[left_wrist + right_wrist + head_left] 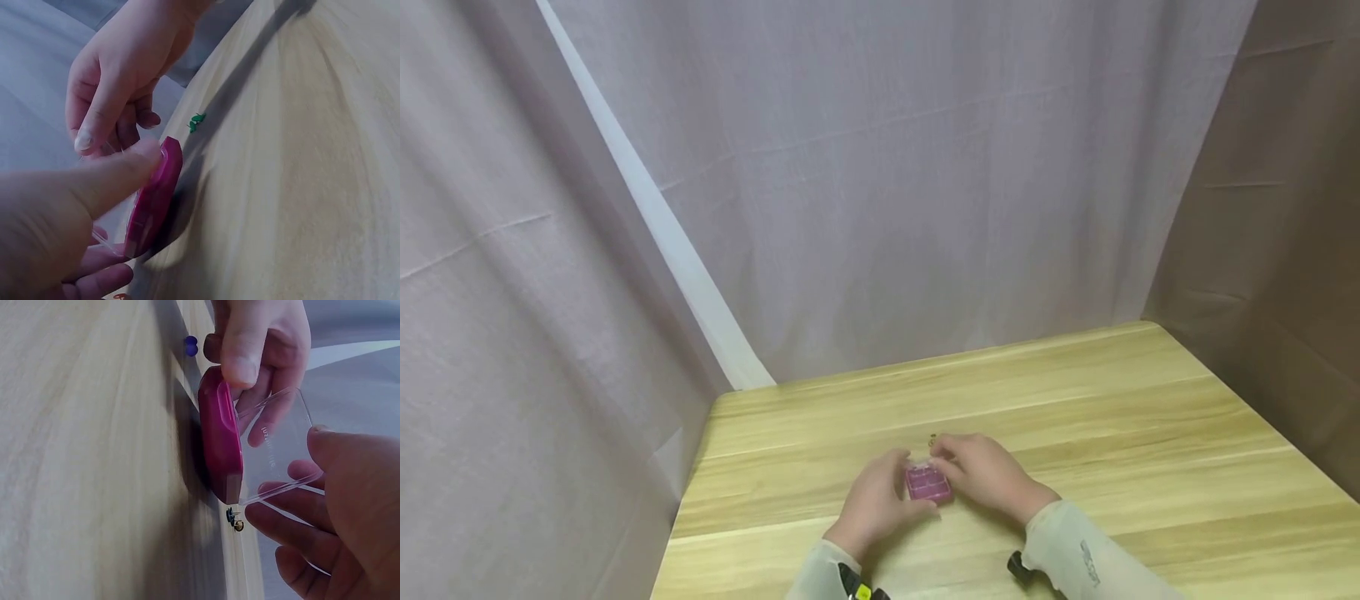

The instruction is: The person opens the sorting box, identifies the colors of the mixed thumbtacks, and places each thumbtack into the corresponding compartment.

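A small magenta plastic box (927, 483) with a clear lid is held low over the table between both hands. My left hand (872, 502) grips the magenta base, its thumb along the near edge and its fingers at the far side. In the right wrist view the transparent lid (275, 450) stands swung up from the base (220, 434). There, my right hand (359, 515) pinches the lid's outer edge, thumb on one side and fingers behind. The left hand (269, 344) appears above. What lies inside the box is hidden.
Small pins lie on the wood-grain table (1105, 400): green ones (195, 122) in the left wrist view, a purple one (190, 345) and a gold one (239, 525) in the right wrist view. Grey curtains (887, 208) surround the table at the back and sides.
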Demonstrator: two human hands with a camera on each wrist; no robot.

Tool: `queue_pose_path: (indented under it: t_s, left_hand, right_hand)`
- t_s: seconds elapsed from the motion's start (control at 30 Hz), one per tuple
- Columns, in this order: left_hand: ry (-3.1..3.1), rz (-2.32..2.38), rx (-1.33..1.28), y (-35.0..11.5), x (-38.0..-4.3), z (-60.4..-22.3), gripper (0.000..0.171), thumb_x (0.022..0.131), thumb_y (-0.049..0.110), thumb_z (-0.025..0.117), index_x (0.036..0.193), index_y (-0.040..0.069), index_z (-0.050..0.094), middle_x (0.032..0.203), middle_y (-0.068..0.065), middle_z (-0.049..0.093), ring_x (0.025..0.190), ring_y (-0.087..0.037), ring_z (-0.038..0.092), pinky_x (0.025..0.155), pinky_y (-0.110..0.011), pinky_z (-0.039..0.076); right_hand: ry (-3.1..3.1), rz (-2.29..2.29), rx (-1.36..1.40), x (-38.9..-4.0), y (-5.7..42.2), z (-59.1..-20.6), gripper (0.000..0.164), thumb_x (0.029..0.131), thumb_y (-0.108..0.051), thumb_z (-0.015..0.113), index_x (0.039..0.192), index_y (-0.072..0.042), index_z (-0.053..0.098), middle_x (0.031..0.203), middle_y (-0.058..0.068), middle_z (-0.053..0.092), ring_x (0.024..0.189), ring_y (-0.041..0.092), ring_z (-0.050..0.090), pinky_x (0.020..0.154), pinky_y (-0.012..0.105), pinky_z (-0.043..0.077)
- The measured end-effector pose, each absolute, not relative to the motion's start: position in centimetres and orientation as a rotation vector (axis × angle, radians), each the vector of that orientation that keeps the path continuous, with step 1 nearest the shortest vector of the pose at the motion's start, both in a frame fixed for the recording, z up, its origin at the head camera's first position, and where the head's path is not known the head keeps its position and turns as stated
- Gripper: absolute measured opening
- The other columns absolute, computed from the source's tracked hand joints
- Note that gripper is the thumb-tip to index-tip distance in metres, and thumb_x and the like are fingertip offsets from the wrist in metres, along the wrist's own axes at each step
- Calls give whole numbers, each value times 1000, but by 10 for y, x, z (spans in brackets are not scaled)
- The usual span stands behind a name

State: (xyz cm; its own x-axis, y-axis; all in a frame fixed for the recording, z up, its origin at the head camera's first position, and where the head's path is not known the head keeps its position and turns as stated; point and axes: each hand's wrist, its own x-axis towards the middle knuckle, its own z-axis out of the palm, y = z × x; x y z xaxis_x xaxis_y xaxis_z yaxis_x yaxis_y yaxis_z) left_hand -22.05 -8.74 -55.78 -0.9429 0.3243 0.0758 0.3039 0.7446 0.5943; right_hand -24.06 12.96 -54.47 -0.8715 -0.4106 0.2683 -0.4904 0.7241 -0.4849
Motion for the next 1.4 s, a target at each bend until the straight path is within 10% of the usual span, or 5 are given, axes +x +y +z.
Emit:
queue_pose_path:
  t_s: [1.4]
  left_hand:
    - [2856, 1145, 398, -86, -228, -568, 95, 60, 34, 90, 139, 3, 48, 129, -15, 63, 109, -25, 58, 100, -50, 50]
  right_hand:
    - [-2819, 1081, 677, -273, 129, -540, 14, 98, -35, 57, 96, -27, 68, 80, -8, 71, 71, 3, 58, 75, 35, 55]
